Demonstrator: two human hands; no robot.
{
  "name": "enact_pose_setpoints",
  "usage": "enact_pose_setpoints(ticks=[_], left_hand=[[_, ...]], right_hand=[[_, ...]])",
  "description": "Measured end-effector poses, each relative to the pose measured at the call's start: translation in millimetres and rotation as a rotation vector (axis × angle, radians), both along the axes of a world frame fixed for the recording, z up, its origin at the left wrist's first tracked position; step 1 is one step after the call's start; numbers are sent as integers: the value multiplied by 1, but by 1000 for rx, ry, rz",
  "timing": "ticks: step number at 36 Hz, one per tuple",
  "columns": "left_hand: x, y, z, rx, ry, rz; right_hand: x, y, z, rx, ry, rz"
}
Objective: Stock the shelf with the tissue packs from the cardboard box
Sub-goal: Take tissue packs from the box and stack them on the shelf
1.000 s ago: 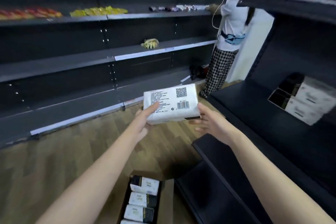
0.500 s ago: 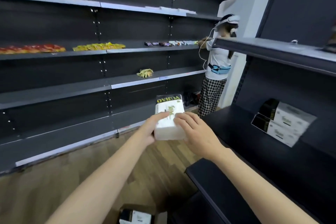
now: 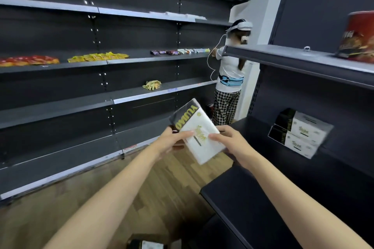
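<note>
Tilted now, tissue pack (image 3: 199, 137) held between left hand (image 3: 172, 141) and right hand (image 3: 230, 141)

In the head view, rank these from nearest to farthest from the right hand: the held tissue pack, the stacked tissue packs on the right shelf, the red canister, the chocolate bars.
1. Held tissue pack: gripped by the right hand.
2. Stacked tissue packs: to its right, on the dark shelf.
3. Red canister: upper right shelf.
4. Chocolate bars: far-left wall shelf.
</note>
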State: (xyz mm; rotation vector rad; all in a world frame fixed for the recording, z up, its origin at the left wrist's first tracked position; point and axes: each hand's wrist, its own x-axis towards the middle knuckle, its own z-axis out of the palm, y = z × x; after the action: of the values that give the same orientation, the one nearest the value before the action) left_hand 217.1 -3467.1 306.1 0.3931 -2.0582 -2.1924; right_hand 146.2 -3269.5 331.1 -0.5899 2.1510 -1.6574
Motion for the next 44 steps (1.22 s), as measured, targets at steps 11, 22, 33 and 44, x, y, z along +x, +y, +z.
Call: enact_pose_setpoints(ticks=[11,22,33,44], left_hand=[[-4,9,6,-154,-82,-149],[-29,70,3,-178,-45,-100],[-65,153,4,-144,-125,-175],[-106,256,3,-322,-131,-374]], right_hand=[[-22,44,18,-78,27,-78],[-22,98,16,71,146,-108],[-10,164,24,622,604,-18],[-7,264,-1,1003,650,-65]])
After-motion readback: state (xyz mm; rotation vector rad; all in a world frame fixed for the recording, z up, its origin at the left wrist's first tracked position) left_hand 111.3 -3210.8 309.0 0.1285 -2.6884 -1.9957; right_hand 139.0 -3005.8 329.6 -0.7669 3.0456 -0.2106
